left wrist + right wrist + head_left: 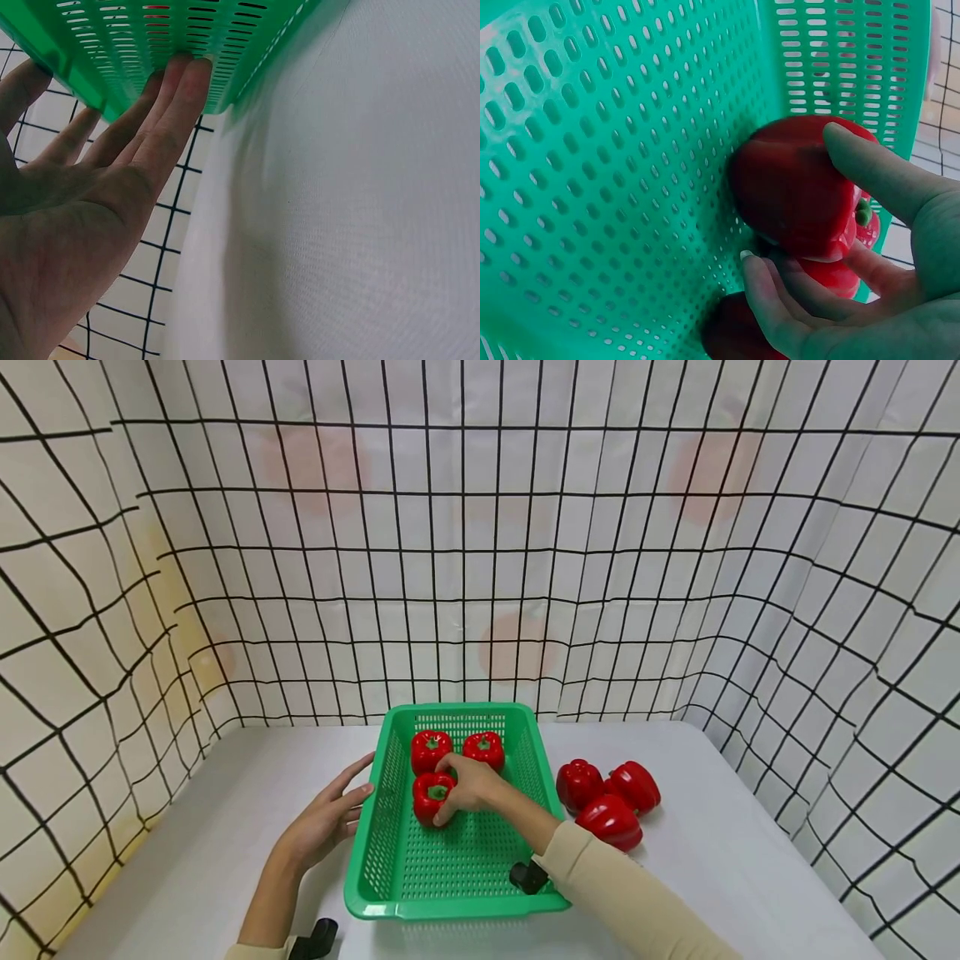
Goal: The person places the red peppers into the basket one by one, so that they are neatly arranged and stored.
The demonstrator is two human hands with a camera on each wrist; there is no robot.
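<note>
Inside a green perforated plastic basket [457,908], my right hand [474,785] holds a red bell pepper [425,807], thumb on one side and fingers on the other. Its green stem faces up. In the right wrist view, that same bell pepper [795,184] sits low against the basket floor, and the thumb [862,154] presses its side. Two more bell peppers, one at the back left [429,745] and one at the back right [482,747], stand in the basket. My left hand [321,828] is at the basket's left side, its extended fingers touching the outer wall [150,37].
Right of the basket, three red bell peppers [611,822] lie grouped on the white table [720,877]. Black wire grid panels [480,552] with white sheeting behind them enclose the table at the back and both sides.
</note>
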